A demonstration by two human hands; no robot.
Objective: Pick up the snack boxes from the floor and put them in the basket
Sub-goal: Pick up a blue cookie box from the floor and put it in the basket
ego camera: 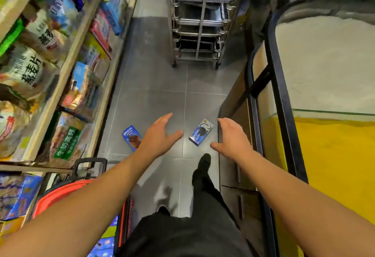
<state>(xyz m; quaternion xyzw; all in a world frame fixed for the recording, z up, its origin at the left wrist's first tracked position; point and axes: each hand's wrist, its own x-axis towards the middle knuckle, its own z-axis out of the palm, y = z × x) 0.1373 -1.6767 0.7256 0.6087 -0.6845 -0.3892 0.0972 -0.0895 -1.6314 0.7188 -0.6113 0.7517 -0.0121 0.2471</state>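
Observation:
Two blue snack boxes lie on the grey tiled floor ahead of me. One snack box (pixel 130 136) lies to the left, partly hidden behind my left hand (pixel 160 136). The other snack box (pixel 201 132) lies between my two hands, nearer my right hand (pixel 233 138). Both hands are stretched forward above the floor with fingers spread and hold nothing. The red basket (pixel 60 192) with a black handle stands low on my left, mostly covered by my left forearm; blue boxes show inside it near the bottom edge.
Shelves (pixel 60 78) of bagged and boxed food line the left side. A metal tray rack on wheels (pixel 197 23) stands at the aisle's far end. A black-framed counter with bins (pixel 284 114) runs along the right. My dark-trousered leg and shoe (pixel 204 163) stand below the boxes.

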